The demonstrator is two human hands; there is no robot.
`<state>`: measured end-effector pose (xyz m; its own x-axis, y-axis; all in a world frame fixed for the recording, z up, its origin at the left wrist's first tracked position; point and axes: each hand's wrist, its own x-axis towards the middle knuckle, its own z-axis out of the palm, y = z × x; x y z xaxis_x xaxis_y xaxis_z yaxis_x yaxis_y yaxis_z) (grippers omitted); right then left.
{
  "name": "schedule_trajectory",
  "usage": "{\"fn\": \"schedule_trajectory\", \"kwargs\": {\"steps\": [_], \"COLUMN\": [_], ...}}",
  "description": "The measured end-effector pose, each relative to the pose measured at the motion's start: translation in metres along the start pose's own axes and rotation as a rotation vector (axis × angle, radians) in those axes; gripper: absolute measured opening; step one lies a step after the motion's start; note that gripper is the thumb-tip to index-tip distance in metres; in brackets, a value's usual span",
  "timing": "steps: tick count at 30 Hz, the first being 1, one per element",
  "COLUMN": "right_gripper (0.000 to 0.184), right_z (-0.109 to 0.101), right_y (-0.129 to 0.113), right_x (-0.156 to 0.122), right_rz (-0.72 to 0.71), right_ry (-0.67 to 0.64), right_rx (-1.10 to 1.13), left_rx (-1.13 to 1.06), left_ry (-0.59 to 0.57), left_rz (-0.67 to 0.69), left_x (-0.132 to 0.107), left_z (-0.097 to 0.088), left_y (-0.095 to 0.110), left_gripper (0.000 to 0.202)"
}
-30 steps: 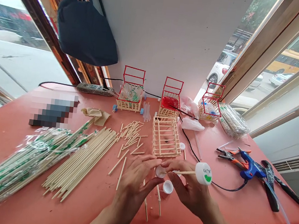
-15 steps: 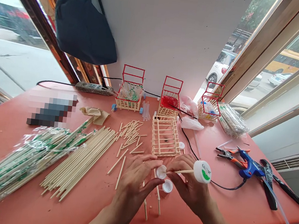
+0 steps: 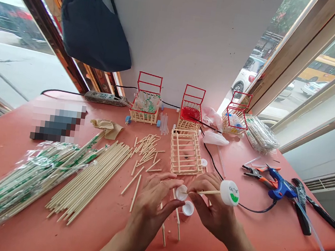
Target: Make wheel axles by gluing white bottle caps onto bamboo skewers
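Note:
Between the thumb and fingers of my left hand [image 3: 154, 199] is a white bottle cap [image 3: 181, 193], its hollow side facing right. My right hand [image 3: 211, 206] pinches a thin wooden stick [image 3: 208, 193]. One end of the stick points into the held cap; whether it is fixed there I cannot tell. On its other end sits a second white cap with green print [image 3: 229, 192]. Just below my hands a loose white cap [image 3: 188, 208] lies on the table, beside sticks with knobby joints [image 3: 177, 224]. Beyond my hands stands a small frame of wooden sticks [image 3: 186, 152].
Long sticks [image 3: 90, 181] and a plastic-wrapped bundle [image 3: 25, 185] lie left, short pieces [image 3: 146, 149] nearer the middle. Three little stick carts with red handles, one a cart with red contents [image 3: 190, 112], line the wall. A blue glue gun [image 3: 282, 186] and pliers [image 3: 253, 172] lie right.
My right hand and the stick with the printed cap have shifted slightly to the right. My left hand keeps its hold on the other cap, almost still.

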<state>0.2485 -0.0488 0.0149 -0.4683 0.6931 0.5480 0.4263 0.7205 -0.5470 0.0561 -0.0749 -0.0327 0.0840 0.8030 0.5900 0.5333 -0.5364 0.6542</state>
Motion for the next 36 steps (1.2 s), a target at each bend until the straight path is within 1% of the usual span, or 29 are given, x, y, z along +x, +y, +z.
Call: {"fn": "schedule_trajectory", "kwargs": {"steps": [4,17,22,28,36], "right_gripper": [0.012,0.014,0.008,0.012,0.014], "right_z": [0.0004,-0.0003,-0.0015,-0.0023,-0.0004], "right_y": [-0.0004,-0.0032,-0.0036,-0.0054,-0.002], "right_x": [-0.0005,0.001,0.0006,0.0015,-0.0003], "right_rz": [-0.005,-0.014,-0.015,-0.021,-0.025], "right_ry": [-0.008,-0.02,0.023,0.019,0.023], "right_rx": [-0.018,-0.038,-0.04,-0.033,-0.023], "left_rx": [-0.012,-0.005,-0.005,-0.002,-0.003], "left_ry": [-0.014,0.005,-0.011,-0.006,0.008], "left_rz": [-0.001,0.01,0.011,0.001,0.002], "left_x": [0.0002,0.0016,0.0013,0.0014,0.0006], "left_z": [0.0,-0.0001,-0.0007,-0.0009,-0.0007], "left_y": [-0.0005,0.0019,0.0015,0.0012,0.0014], "left_gripper": [0.024,0.021,0.022,0.021,0.021]}}
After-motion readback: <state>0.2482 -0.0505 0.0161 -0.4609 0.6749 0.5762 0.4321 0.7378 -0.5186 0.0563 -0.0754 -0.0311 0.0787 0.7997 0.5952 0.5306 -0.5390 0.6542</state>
